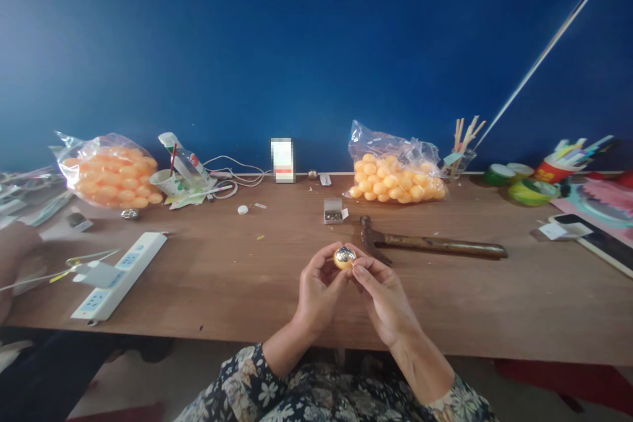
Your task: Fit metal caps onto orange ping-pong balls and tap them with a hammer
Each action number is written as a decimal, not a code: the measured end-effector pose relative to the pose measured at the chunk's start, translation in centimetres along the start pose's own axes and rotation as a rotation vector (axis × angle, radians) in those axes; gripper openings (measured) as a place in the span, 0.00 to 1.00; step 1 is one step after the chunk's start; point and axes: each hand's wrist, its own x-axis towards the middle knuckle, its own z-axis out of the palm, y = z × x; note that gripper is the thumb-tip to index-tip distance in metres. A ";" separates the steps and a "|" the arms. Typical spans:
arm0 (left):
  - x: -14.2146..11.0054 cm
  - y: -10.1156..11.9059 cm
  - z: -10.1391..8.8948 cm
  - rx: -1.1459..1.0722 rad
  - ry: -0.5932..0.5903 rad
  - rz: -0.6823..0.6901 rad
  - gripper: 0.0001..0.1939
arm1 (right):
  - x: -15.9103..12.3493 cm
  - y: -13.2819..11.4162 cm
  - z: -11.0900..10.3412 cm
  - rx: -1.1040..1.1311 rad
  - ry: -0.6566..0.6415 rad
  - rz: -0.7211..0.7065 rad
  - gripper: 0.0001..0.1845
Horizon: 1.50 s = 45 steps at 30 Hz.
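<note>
A small shiny ball [345, 257], mirror-like silver with a golden tint along its lower edge, is held above the front part of the table. My left hand [316, 290] grips it from the left, with thumb and fingers closed around it. From the other side, my right hand [383, 293] presses its thumb and fingertips against the ball's right edge. Whether a tiny piece also sits between those right fingertips is hidden. Just beyond my hands lie a claw hammer [435, 244] with a wooden handle and a small open box [333, 211] of little metal pieces.
Clear bags of orange balls stand at back left [111, 175] and back right [395, 175]. A white power strip [121, 277] lies left, near another person's blurred arm [14, 264]. Tape rolls [531, 191], a red pen cup [548, 170] and a phone [601, 241] are right.
</note>
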 end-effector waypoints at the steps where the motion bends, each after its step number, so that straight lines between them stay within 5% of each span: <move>1: 0.0 0.0 0.0 -0.002 0.000 0.001 0.21 | 0.0 -0.1 0.0 0.000 -0.002 0.002 0.08; 45: -0.6 -0.2 -0.6 0.002 0.027 -0.015 0.21 | 0.2 0.3 -0.1 -0.049 -0.031 0.081 0.09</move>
